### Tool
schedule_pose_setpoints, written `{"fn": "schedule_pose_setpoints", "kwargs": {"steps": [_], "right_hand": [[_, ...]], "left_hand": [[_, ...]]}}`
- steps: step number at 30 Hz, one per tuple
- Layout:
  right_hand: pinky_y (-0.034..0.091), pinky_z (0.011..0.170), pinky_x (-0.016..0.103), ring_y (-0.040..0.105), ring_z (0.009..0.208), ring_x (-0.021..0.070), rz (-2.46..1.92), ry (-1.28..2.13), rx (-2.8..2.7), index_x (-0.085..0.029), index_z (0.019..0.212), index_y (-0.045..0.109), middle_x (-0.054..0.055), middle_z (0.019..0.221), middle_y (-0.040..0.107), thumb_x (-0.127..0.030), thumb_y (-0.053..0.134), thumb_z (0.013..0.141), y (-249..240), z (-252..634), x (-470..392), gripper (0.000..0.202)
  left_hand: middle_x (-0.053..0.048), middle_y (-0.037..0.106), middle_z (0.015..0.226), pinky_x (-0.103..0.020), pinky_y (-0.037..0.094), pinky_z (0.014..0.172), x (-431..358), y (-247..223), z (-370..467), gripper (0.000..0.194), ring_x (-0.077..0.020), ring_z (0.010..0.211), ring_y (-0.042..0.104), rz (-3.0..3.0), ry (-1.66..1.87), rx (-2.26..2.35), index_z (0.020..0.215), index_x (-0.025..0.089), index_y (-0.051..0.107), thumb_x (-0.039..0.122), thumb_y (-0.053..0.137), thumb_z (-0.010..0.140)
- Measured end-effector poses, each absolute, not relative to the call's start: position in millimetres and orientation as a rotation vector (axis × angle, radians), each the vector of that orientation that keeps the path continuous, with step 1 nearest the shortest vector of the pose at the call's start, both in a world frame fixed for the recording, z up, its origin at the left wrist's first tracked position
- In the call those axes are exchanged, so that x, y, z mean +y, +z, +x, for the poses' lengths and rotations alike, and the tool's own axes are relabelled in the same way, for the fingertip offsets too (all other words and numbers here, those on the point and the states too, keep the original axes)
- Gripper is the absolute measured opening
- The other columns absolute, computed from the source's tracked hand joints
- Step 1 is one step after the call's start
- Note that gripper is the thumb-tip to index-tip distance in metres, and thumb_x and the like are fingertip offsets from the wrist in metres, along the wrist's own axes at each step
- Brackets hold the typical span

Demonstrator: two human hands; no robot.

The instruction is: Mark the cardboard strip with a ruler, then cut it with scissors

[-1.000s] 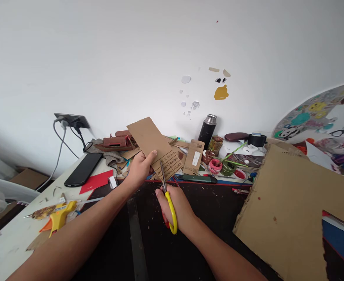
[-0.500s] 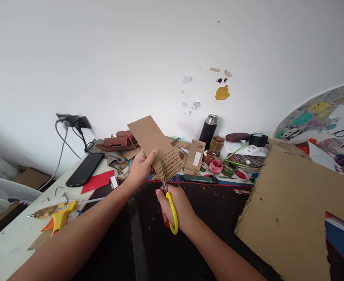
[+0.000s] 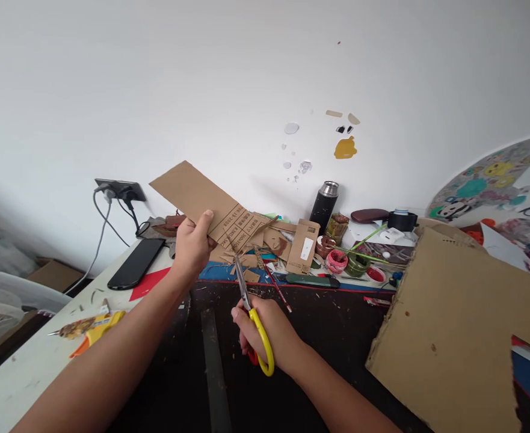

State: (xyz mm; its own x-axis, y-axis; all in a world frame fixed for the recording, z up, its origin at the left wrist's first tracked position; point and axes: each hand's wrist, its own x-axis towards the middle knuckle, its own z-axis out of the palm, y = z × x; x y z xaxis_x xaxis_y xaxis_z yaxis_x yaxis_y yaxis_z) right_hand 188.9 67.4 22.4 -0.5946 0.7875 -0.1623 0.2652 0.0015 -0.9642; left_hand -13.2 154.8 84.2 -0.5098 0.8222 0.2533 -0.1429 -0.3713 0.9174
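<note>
A piece of brown cardboard [image 3: 201,195] with black print at its lower right end is held up over the desk. My left hand [image 3: 192,240] grips its lower edge, thumb on top. My right hand [image 3: 265,328] is closed round the handles of a pair of scissors [image 3: 261,337], one yellow and one red. The blades point up and away, their tips at the printed end's lower edge. Whether the tips touch the cardboard I cannot tell. Under the cardboard lie several brown scraps [image 3: 278,245].
A large cardboard sheet [image 3: 445,325] covers the right side. A metal ruler [image 3: 215,367] lies on the black mat. Paint jars [image 3: 337,263], a black flask [image 3: 324,204] and a green cutter [image 3: 312,280] stand or lie at the back. At left are a phone [image 3: 136,263] and a glue gun [image 3: 88,328].
My left hand has moved left with the cardboard and turned it flatter. The scissors, earlier overlapping the printed end, now have their blades at its lower edge.
</note>
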Motion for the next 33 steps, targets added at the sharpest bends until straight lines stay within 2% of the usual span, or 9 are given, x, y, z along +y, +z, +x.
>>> {"fn": "schedule_pose_setpoints", "kwargs": {"steps": [6,12,19,21,24,26,30,33], "right_hand": [[0.05,0.046,0.023,0.062,0.044,0.0164,-1.148,1.628,-1.714,-0.024,0.096,0.058,-0.007,0.053,0.062,-0.057,0.064,0.1,12.7,189.4,73.6,0.034],[0.047,0.042,0.023,0.059,0.039,0.0162,-1.077,1.571,-1.496,-0.022,0.097,0.059,-0.006,0.049,0.06,-0.073,0.065,0.094,17.3,193.1,84.5,0.051],[0.05,0.04,0.025,0.063,0.04,0.0184,-1.037,1.56,-1.209,-0.02,0.097,0.063,-0.003,0.049,0.061,-0.092,0.069,0.081,36.2,207.2,103.7,0.075],[0.049,0.039,0.025,0.062,0.04,0.0189,-1.039,1.564,-1.14,-0.019,0.097,0.066,-0.002,0.049,0.061,-0.094,0.069,0.079,38.7,210.9,107.6,0.078],[0.051,0.04,0.026,0.061,0.039,0.0183,-1.046,1.576,-1.148,-0.02,0.081,0.064,0.001,0.048,0.061,-0.094,0.067,0.082,39.2,213.8,109.5,0.074],[0.052,0.041,0.026,0.061,0.039,0.0181,-1.038,1.595,-1.196,-0.022,0.076,0.06,0.001,0.046,0.06,-0.093,0.067,0.083,38.3,213.7,108.4,0.072],[0.049,0.038,0.025,0.062,0.039,0.0191,-1.024,1.621,-1.268,-0.023,0.083,0.059,-0.002,0.046,0.059,-0.088,0.074,0.081,36.7,211.3,104.9,0.067],[0.048,0.037,0.024,0.063,0.039,0.0185,-1.04,1.575,-1.249,-0.023,0.082,0.057,-0.002,0.046,0.059,-0.085,0.075,0.082,36.1,211.2,106.0,0.064]], "left_hand": [[0.012,0.035,0.045,-0.024,0.024,0.039,154.3,91.3,-23.0,0.044,-0.0081,0.035,0.031,0.933,1.993,1.226,0.078,0.027,0.047,0.053,0.081,0.084],[0.011,0.036,0.046,-0.023,0.024,0.04,152.9,88.5,-18.0,0.047,-0.0076,0.037,0.031,1.009,1.863,1.144,0.077,0.026,0.047,0.055,0.085,0.081],[0.009,0.045,0.055,-0.021,0.023,0.04,146.8,85.6,-6.5,0.051,-0.0062,0.04,0.032,1.025,1.586,1.132,0.084,0.021,0.06,0.057,0.093,0.07],[0.007,0.049,0.057,-0.021,0.024,0.041,145.5,84.2,-5.7,0.051,-0.0068,0.042,0.034,1.039,1.494,1.116,0.086,0.02,0.063,0.057,0.094,0.069],[0.004,0.054,0.06,-0.023,0.027,0.042,144.4,80.4,-5.6,0.05,-0.0087,0.043,0.039,1.08,1.367,1.104,0.088,0.019,0.067,0.057,0.094,0.07],[0.003,0.055,0.06,-0.023,0.025,0.042,143.8,77.3,-4.8,0.051,-0.0082,0.042,0.036,1.118,1.27,1.122,0.086,0.018,0.069,0.06,0.094,0.071],[0.003,0.055,0.059,-0.023,0.032,0.043,142.9,73.3,-0.9,0.054,-0.0115,0.046,0.044,1.155,1.186,1.114,0.088,0.019,0.071,0.064,0.095,0.071],[0.003,0.052,0.059,-0.022,0.026,0.042,142.2,74.5,0.3,0.056,-0.0095,0.045,0.037,1.2,1.175,1.073,0.084,0.019,0.071,0.069,0.093,0.072]]}}
